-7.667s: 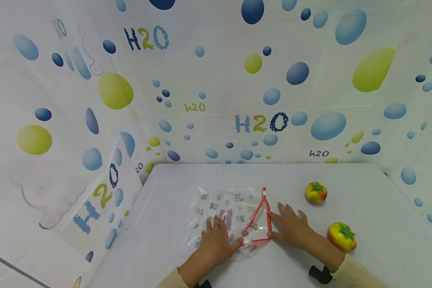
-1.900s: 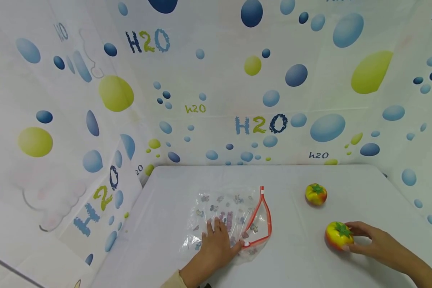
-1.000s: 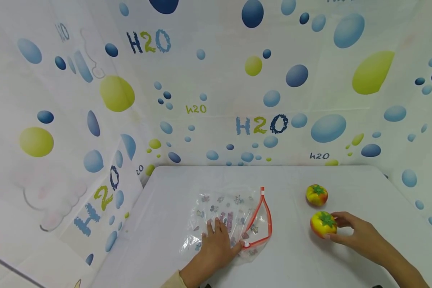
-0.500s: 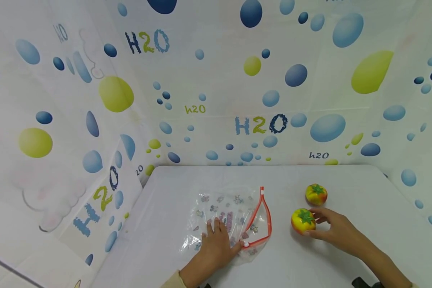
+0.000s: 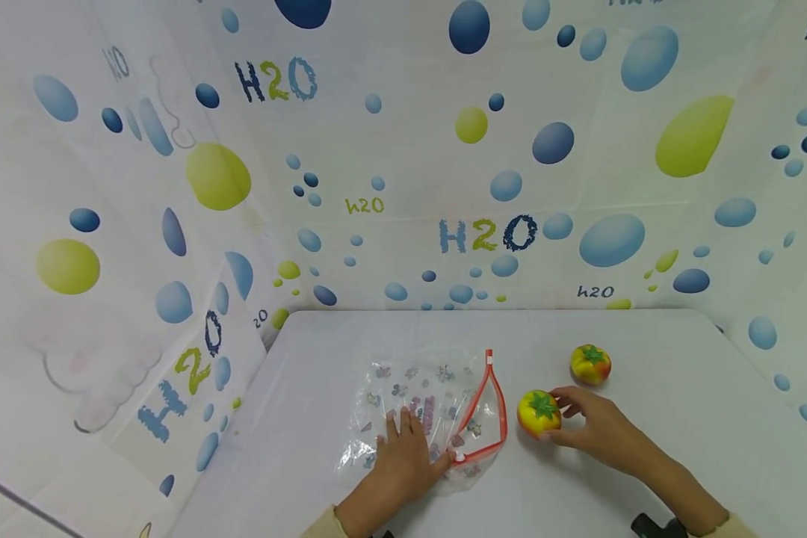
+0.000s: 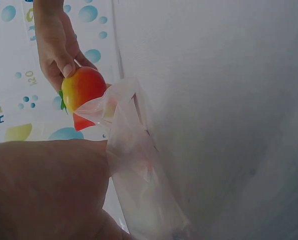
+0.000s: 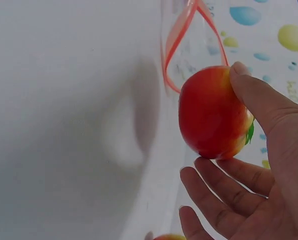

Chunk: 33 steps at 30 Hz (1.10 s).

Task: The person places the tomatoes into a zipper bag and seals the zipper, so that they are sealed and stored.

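Right fingers (image 5: 570, 394) pinch a fruit (image 5: 536, 415), now nearer the bag (image 5: 442, 385); left fingers (image 5: 406, 424), largely hidden in our wrist view, seem relaxed.

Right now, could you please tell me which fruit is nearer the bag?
The fruit the right hand holds, beside the bag; the other fruit rests farther back, untouched.

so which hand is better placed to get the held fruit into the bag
Right, I'd say: the right hand pinches the yellow-red fruit beside the open, red-edged mouth of the plastic bag. The left hand rests on the bag, thumb by the mouth, so it seems better for steadying.
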Available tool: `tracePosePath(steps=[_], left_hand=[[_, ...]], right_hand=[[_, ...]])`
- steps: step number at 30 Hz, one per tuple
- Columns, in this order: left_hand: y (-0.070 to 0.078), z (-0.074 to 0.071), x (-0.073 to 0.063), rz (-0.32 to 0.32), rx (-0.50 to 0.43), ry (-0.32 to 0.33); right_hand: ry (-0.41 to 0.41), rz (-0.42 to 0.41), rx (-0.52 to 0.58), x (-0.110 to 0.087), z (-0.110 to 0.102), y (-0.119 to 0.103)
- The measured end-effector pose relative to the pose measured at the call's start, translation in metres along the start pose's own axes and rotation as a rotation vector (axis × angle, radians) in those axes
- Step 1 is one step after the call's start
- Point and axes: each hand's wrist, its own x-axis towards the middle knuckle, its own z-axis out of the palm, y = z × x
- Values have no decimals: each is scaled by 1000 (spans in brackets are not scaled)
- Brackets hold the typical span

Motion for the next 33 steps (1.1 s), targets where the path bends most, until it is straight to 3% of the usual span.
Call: tracePosePath(steps=[8,18,33], left_hand=[[0,-3,0,3,16,0],[0,1,2,-29,10,-51],[1,0,3,-39,19,-61]], right_hand=[[10,-11,-4,11,13,-13],[-2,-1,-9,20,29,-28],[-10,-16,-44,31,49,-36]])
